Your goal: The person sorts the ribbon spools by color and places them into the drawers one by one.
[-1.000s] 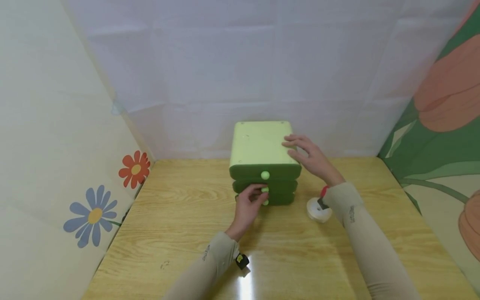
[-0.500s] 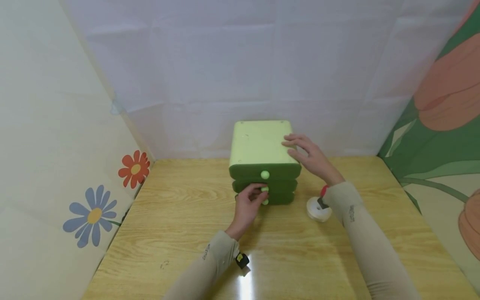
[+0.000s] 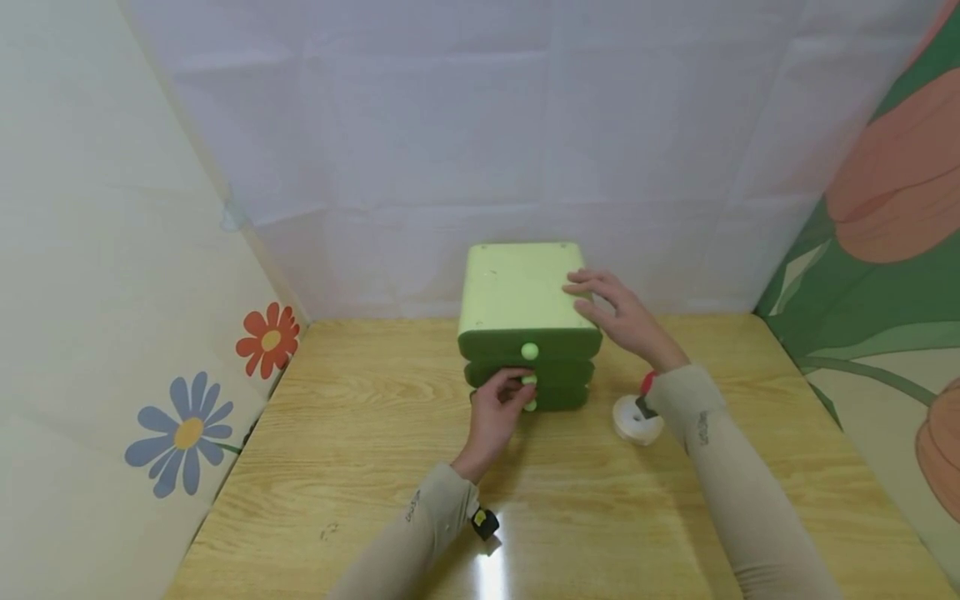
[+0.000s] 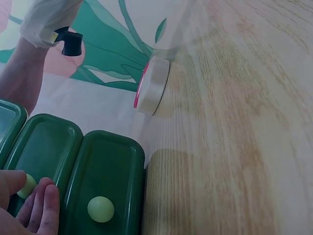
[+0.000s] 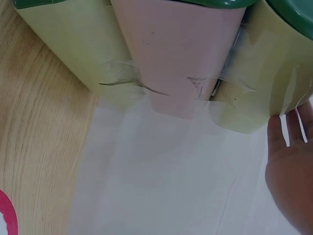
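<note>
A small three-drawer cabinet (image 3: pixel 517 287) stands on the table with a light green top and dark green drawer fronts, all of them pushed in. My left hand (image 3: pixel 495 412) pinches the middle drawer's round knob (image 4: pixel 28 186) between thumb and fingers. Below it, the bottom drawer's pale green knob (image 4: pixel 100 209) is untouched. On the cabinet's top right edge rests my right hand (image 3: pixel 622 312), its fingers spread and fairly straight. From the right wrist, the cabinet's side shows a pink middle section (image 5: pixel 181 49) between yellowish ones, with clear tape across them.
A white, round, flat item (image 3: pixel 637 421) with a pinkish-red edge lies on the wooden table (image 3: pixel 360 467), right of the cabinet. Behind hangs a white cloth backdrop (image 3: pixel 427 150). Flower-patterned panels (image 3: pixel 885 208) stand at both sides.
</note>
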The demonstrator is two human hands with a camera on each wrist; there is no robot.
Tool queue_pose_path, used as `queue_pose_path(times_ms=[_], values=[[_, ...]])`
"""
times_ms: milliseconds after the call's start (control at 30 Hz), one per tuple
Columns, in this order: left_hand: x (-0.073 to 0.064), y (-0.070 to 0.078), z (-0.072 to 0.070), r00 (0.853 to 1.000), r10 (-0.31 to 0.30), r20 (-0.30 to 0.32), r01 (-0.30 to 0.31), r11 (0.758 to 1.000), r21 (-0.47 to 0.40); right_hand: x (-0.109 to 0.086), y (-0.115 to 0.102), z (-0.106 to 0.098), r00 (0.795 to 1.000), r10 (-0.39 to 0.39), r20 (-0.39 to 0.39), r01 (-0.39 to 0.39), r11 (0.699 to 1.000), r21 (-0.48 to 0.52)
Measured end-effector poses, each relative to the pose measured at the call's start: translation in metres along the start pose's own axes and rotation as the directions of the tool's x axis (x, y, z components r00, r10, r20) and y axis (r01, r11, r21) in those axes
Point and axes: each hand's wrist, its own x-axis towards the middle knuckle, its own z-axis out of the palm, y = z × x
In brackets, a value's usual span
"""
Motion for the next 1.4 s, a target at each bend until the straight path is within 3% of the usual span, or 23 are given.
queue_pose_path(times_ms=[367, 567, 800, 1200, 1400], values=[[0.001, 0.002, 0.006, 0.999, -0.030, -0.035, 0.031, 0.999, 0.034, -0.003, -0.007, -0.004, 0.999, -0.023, 0.040, 0.027, 0.995, -0.097], [-0.001, 0.002, 0.003, 1.000, -0.013, -0.023, 0.013, 1.000, 0.018, -0.007, -0.011, 0.002, 0.994, -0.062, 0.091, 0.077, 0.982, -0.172], [-0.001, 0.002, 0.001, 1.000, 0.011, -0.001, -0.011, 1.000, -0.010, -0.009, -0.010, 0.005, 0.995, -0.059, 0.078, 0.072, 0.984, -0.165], [-0.005, 0.004, 0.001, 1.000, 0.001, -0.010, -0.001, 1.000, 0.011, -0.008, -0.009, 0.005, 0.995, -0.069, 0.066, 0.079, 0.985, -0.155], [-0.009, 0.004, 0.001, 0.999, 0.037, -0.006, -0.036, 0.999, 0.027, -0.007, -0.009, 0.005, 0.995, -0.074, 0.064, 0.083, 0.986, -0.146]])
